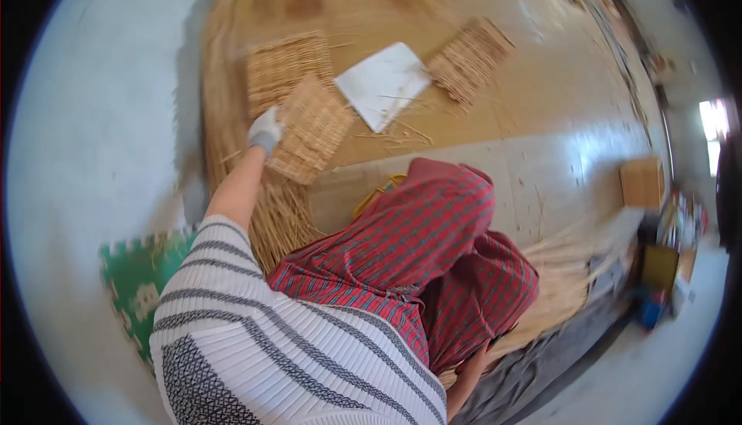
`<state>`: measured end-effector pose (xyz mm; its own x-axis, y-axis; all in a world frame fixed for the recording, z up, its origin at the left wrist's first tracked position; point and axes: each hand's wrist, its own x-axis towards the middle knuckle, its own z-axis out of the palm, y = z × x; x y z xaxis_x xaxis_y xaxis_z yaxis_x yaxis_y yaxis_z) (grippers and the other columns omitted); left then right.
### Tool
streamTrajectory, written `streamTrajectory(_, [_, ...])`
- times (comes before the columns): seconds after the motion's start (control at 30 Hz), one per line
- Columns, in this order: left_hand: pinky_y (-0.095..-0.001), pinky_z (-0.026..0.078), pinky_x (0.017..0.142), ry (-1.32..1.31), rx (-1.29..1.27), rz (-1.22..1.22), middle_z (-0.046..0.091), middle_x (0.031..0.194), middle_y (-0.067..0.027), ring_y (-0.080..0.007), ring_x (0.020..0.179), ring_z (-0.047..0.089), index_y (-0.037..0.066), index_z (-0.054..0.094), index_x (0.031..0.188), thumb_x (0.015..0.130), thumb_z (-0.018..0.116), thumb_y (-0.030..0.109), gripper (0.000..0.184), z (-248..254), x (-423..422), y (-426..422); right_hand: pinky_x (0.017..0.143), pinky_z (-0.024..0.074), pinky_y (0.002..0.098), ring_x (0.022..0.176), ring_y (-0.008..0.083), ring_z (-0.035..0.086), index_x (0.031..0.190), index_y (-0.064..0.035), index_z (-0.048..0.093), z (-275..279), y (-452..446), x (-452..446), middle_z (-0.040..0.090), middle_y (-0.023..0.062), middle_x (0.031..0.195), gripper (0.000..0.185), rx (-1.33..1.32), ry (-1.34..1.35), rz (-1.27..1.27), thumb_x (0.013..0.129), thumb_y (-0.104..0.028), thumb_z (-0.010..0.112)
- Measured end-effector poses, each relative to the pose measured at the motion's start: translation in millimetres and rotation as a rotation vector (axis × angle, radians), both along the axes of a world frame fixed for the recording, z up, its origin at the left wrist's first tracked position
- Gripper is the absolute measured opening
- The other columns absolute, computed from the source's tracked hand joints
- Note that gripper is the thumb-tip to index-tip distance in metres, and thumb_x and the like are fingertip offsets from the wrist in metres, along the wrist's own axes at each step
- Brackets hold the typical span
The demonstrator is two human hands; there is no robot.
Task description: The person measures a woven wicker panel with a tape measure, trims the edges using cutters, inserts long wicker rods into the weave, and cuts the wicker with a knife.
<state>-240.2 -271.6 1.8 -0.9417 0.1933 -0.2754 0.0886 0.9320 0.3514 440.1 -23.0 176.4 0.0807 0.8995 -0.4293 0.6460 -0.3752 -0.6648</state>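
My left hand [267, 129], in a white glove, grips the left edge of a woven straw mat [313, 131]. This mat lies tilted and partly overlaps another woven straw mat [287, 60] behind it. Low in the view, my right hand [481, 357] is down beside the red checked cloth over my legs [410, 232]; its fingers are hidden, and whatever it may touch cannot be made out. A white flat sheet [382, 85] lies right of the mats, with loose straws at its lower edge.
A third woven mat [470, 62] lies right of the white sheet. Long straw bundles [282, 220] run along the left side. A green foam mat [143, 286] is at lower left. At the right stand a wooden box [641, 182] and assorted items; grey cloth [549, 379] lies below.
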Motion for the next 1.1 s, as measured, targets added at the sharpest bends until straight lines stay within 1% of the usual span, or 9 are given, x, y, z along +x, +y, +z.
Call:
streamTrajectory(0.1, [-0.0452,0.047,0.106,0.115,-0.085,0.04,0.062,0.14,-0.0158,-0.0355,0.126,0.06,0.022,0.051,0.149,0.094,0.063,0.027,0.057,-9.8,-4.4,-20.1,0.107,0.0452,0.0401,0.128,0.0259,0.056,0.144,0.005,0.049,-33.7,-18.9,18.0,0.056,0.0183,0.143,0.068,-0.024,0.227,-0.154,0.106,-0.051,0.05])
streamTrajectory(0.17, [-0.0396,0.049,0.104,0.179,0.342,-0.003,0.065,0.137,-0.0141,-0.0282,0.123,0.063,0.011,0.056,0.145,0.096,0.062,0.021,0.05,-35.3,-6.5,-34.1,0.106,0.0452,0.0378,0.122,0.0248,0.059,0.142,0.004,0.053,-26.1,-30.5,5.6,0.062,0.0163,0.135,0.063,0.033,0.157,-0.111,0.106,-0.048,0.048])
streamTrajectory(0.33, [-0.0426,0.051,0.098,0.104,0.02,-0.04,0.064,0.136,-0.0188,-0.035,0.118,0.064,0.006,0.053,0.143,0.099,0.064,0.025,0.05,-43.9,-36.4,-22.8,0.101,0.0453,0.0355,0.114,0.0219,0.061,0.134,-0.0004,0.059,-17.3,-71.2,-5.8,0.069,0.0157,0.121,0.052,0.08,-0.017,-0.2,0.109,-0.044,0.048])
streamTrajectory(0.4, [-0.0413,0.052,0.092,0.18,-0.078,-0.125,0.067,0.13,-0.0157,-0.0329,0.109,0.067,0.012,0.053,0.143,0.101,0.061,0.024,0.045,-46.9,-53.7,-23.2,0.098,0.0456,0.0342,0.108,0.0205,0.062,0.128,0.0008,0.061,-33.7,-74.7,-7.7,0.069,0.0132,0.114,0.051,0.097,0.292,-0.239,0.109,-0.045,0.048])
streamTrajectory(0.53, [-0.0409,0.052,0.09,0.107,0.037,-0.09,0.068,0.125,-0.0171,-0.0333,0.103,0.066,0.008,0.055,0.141,0.1,0.064,0.024,0.045,-37.1,-37.8,-8.1,0.095,0.0465,0.0326,0.102,0.0189,0.061,0.123,0.0019,0.061,-62.9,-76.7,-7.9,0.068,0.0122,0.109,0.055,-0.035,0.357,-0.252,0.107,-0.05,0.051])
streamTrajectory(0.77, [-0.0409,0.05,0.095,0.029,0.215,-0.37,0.067,0.128,-0.0212,-0.034,0.109,0.065,0.0,0.057,0.137,0.095,0.071,0.02,0.048,0.5,-15.9,-2.9,0.104,0.0463,0.0444,0.118,0.038,0.063,0.147,-0.0122,0.046,-172.2,-89.7,50.7,0.066,0.0226,0.126,0.089,-0.257,-0.231,-0.2,0.082,-0.068,0.071])
streamTrajectory(0.83, [-0.0413,0.048,0.098,0.145,0.184,-0.436,0.066,0.129,-0.0218,-0.0342,0.112,0.064,0.001,0.056,0.138,0.097,0.07,0.024,0.049,38.1,-3.6,-6.9,0.11,0.0425,0.0513,0.131,0.0441,0.055,0.151,-0.0253,0.045,-188.0,-99.9,68.0,0.058,0.0246,0.14,0.092,-0.452,-0.484,-0.127,0.076,-0.069,0.073])
streamTrajectory(0.93, [-0.0412,0.045,0.103,0.577,0.05,-0.576,0.064,0.133,-0.0211,-0.0328,0.119,0.061,0.003,0.055,0.141,0.101,0.063,0.039,0.054,109.8,-8.0,-16.9,0.115,0.0362,0.0546,0.139,0.0435,0.048,0.151,-0.0259,0.044,-217.1,-118.6,92.1,0.052,0.0234,0.148,0.092,-0.615,-0.496,-0.012,0.075,-0.069,0.074])
streamTrajectory(1.1, [-0.038,0.045,0.105,0.691,0.231,-0.57,0.064,0.136,-0.0168,-0.0295,0.122,0.06,0.004,0.057,0.14,0.105,0.055,0.046,0.054,293.8,42.9,17.6,0.12,0.0258,0.0551,0.147,0.0423,0.036,0.153,-0.0242,0.042,-235.7,-127.0,99.6,0.043,0.0232,0.156,0.098,-0.706,-0.504,-0.071,0.073,-0.071,0.076])
